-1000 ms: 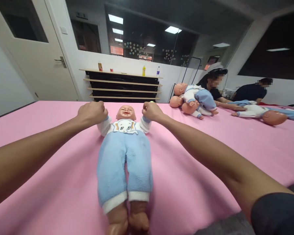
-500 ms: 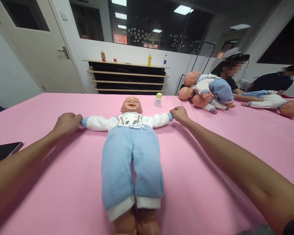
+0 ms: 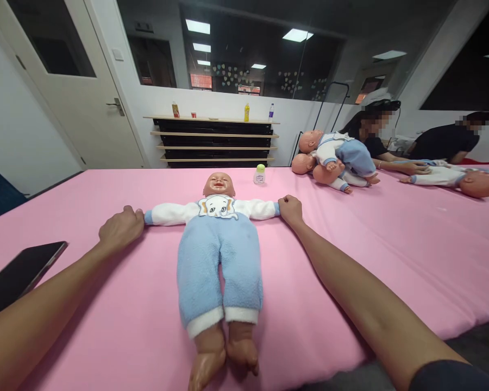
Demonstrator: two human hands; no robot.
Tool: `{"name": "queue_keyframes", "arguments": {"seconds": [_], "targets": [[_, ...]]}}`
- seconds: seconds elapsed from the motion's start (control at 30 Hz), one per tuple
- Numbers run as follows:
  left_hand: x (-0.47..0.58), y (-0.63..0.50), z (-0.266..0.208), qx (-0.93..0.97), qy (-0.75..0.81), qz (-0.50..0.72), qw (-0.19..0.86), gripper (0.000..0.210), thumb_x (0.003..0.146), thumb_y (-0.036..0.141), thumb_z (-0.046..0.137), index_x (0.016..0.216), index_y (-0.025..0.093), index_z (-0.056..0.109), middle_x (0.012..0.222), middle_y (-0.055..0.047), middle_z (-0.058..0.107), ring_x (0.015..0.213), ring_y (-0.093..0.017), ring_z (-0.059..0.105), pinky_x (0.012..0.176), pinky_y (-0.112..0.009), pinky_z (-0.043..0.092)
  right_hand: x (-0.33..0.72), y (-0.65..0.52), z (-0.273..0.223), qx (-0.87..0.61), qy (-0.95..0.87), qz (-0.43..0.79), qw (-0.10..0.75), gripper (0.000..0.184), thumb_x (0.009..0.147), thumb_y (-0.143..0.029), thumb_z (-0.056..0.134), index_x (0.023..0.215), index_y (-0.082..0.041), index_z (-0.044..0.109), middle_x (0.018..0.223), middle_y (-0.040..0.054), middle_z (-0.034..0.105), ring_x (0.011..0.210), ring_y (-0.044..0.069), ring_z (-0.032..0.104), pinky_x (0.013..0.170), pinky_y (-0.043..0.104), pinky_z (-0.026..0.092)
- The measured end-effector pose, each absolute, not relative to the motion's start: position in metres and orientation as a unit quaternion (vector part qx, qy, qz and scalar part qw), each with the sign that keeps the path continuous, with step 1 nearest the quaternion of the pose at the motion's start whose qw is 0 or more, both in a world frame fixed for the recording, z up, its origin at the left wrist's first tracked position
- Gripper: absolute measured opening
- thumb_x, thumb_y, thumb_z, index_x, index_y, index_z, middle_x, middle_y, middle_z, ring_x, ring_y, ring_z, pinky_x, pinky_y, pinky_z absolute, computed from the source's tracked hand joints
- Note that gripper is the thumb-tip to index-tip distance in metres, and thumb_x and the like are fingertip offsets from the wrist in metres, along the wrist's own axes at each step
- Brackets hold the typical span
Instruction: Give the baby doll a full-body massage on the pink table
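Note:
A baby doll (image 3: 220,260) lies on its back on the pink table cover (image 3: 118,304), feet toward me. It wears blue fleece trousers and a white top with an elephant face. Its arms are stretched straight out to both sides. My left hand (image 3: 123,227) is closed around the doll's hand at the left blue cuff. At the opposite cuff, my right hand (image 3: 290,210) grips the doll's other hand. Both doll hands are hidden inside my fingers. Beyond the doll's head, to the right, stands a small clear bottle (image 3: 259,175) with a green cap.
A dark phone (image 3: 24,271) lies by my left forearm. Several dolls (image 3: 330,155) are piled at the back right. Farther right, a person (image 3: 375,130) touches another doll (image 3: 464,179), with a second person (image 3: 448,136) beyond. A shelf (image 3: 214,136) holding bottles stands behind the table.
The view has shifted, so the doll's feet and the table's near edge now show. Both my hands keep hold of the doll's hands, its arms still spread.

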State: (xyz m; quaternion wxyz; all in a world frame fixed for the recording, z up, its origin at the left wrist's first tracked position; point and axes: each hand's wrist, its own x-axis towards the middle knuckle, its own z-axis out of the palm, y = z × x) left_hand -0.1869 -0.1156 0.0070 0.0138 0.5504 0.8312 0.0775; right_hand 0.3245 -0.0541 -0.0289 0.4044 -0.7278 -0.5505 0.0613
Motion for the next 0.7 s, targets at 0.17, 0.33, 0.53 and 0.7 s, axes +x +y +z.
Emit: {"name": "queue_keyframes", "arguments": {"seconds": [0.17,0.33,0.53,0.7], "targets": [[-0.122,-0.21,0.037,0.618,0.774,0.124,-0.059,0.064,0.091,0.06,0.023,0.137,0.017,0.038,0.102,-0.018,0.068,0.088,-0.038,0.064,0.069,-0.043,0.044,0.323,-0.057,-0.028,-0.724,-0.55,0.068,0.412,0.021,0.083,-0.031,0.045,0.077,-0.018,0.062,0.083,0.0067,0.069,0.073,0.018,0.056,0.065,0.025,0.04],[-0.041,-0.346,0.019,0.725,0.672,0.145,0.044,0.064,0.081,0.067,0.036,0.135,0.035,0.047,0.098,-0.014,0.069,0.087,-0.033,0.067,0.074,-0.047,0.051,0.323,-0.058,-0.028,-0.721,-0.55,0.075,0.416,0.021,0.083,-0.03,0.045,0.078,-0.018,0.062,0.083,0.007,0.069,0.073,0.018,0.056,0.065,0.025,0.039],[-0.012,-0.398,-0.048,0.747,0.66,0.065,0.043,0.073,0.083,0.064,0.036,0.151,0.04,0.03,0.103,-0.019,0.067,0.092,-0.035,0.067,0.069,-0.051,0.051,0.325,-0.054,-0.033,-0.71,-0.554,0.091,0.424,0.021,0.084,-0.031,0.046,0.079,-0.019,0.063,0.083,0.0065,0.069,0.073,0.017,0.057,0.066,0.025,0.04],[0.008,-0.388,-0.051,0.706,0.706,0.063,0.015,0.079,0.086,0.063,0.03,0.158,0.034,0.011,0.117,-0.022,0.064,0.1,-0.035,0.066,0.068,-0.049,0.049,0.327,-0.049,-0.037,-0.699,-0.555,0.108,0.438,0.019,0.083,-0.031,0.048,0.078,-0.019,0.063,0.083,0.0058,0.069,0.074,0.017,0.057,0.069,0.025,0.041]]}}
